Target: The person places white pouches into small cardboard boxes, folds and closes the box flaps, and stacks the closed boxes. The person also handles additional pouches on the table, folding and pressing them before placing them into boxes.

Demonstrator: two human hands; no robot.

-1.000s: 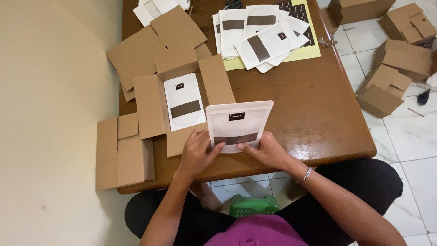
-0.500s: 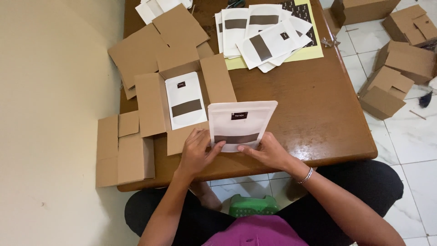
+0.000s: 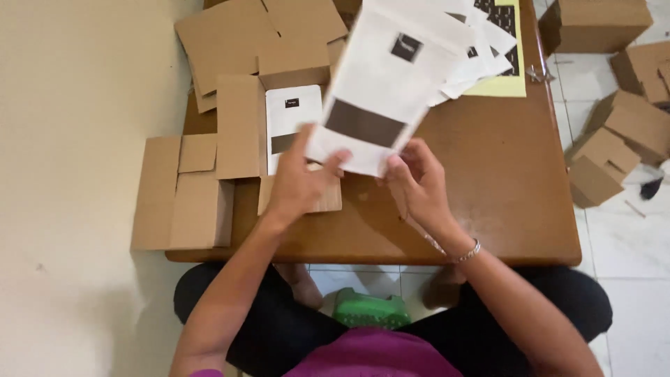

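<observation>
From the head camera, the white pouch (image 3: 380, 91) with a dark band and a small dark square is now lifted and tilted toward the camera, blurred, where half a second ago it stood lower, near the table's front edge. The left hand (image 3: 300, 183) pinches the pouch's lower left corner between thumb and fingers. The right hand (image 3: 417, 183) has its fingers curled just under the pouch's lower edge; whether they grip it or only touch it cannot be told. A bracelet (image 3: 464, 253) sits on the right wrist. Behind the left hand, an open cardboard box (image 3: 241, 126) lies flat on the brown wooden table (image 3: 502, 188) with a second white pouch (image 3: 292, 115) inside it, as before. More flattened cardboard (image 3: 183, 195) overhangs the table's left edge. A stack of white pouches (image 3: 481, 49) rests on a yellow sheet (image 3: 508, 85) at the far side. Folded boxes (image 3: 614, 132) lie on the tiled floor to the right.
</observation>
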